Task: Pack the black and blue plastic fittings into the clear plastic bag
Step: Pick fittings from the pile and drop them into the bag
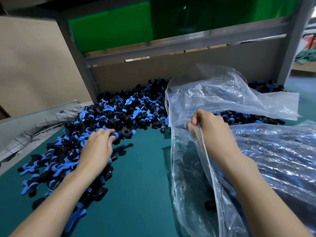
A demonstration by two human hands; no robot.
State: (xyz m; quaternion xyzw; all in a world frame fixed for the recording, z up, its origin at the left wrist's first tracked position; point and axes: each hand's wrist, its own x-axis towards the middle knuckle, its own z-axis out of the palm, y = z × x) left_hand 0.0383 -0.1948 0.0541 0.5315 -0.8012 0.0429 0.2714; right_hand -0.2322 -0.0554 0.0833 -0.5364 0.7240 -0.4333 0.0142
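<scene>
On the table (136, 185), left and far, most fittings (119, 113) lie loose in a heap; some dark ones show inside the bag (222, 93). Near right, the right hand (213, 132) pinches its rim; the left hand (97, 149) curls round fittings. Packing looks early.

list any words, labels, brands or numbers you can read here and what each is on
None can be read. The clear plastic bag, the black and blue fittings, the green panel and the brown board carry no print; the colourful patch at the right edge is too blurred to tell.
</scene>
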